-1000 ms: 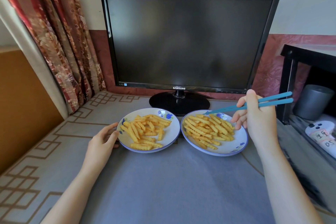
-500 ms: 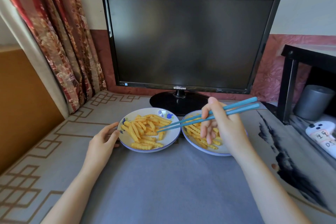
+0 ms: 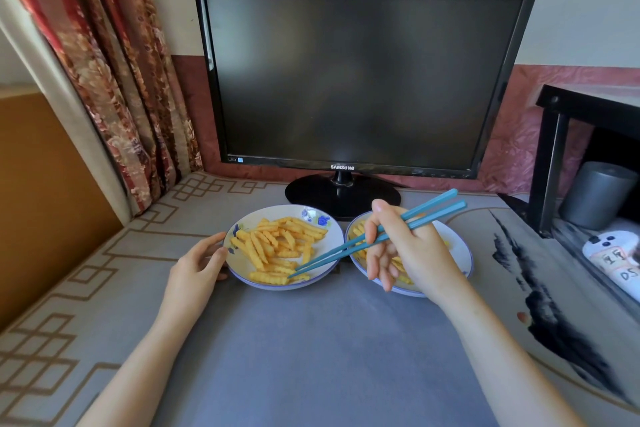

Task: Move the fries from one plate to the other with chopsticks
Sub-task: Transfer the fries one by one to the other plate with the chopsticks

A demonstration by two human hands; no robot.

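Two bare forearms reach forward from the bottom edge. The left hand point(image 3: 197, 262) lies relaxed with fingers loosely curled, fingertips touching a plate's rim. The right hand point(image 3: 407, 250), raised and set further right, pinches a pair of teal plastic chopsticks point(image 3: 377, 234), their tips angled down-left toward the left hand.

You get soft daylight, even and fairly bright. The monitor point(image 3: 360, 80) glares along its top bezel. Wide-angle bending warps the frame edges, and the lower right blurs.

Two plates side by side before the monitor point(image 3: 360, 80) — left plate point(image 3: 242, 265), right plate point(image 3: 460, 253).
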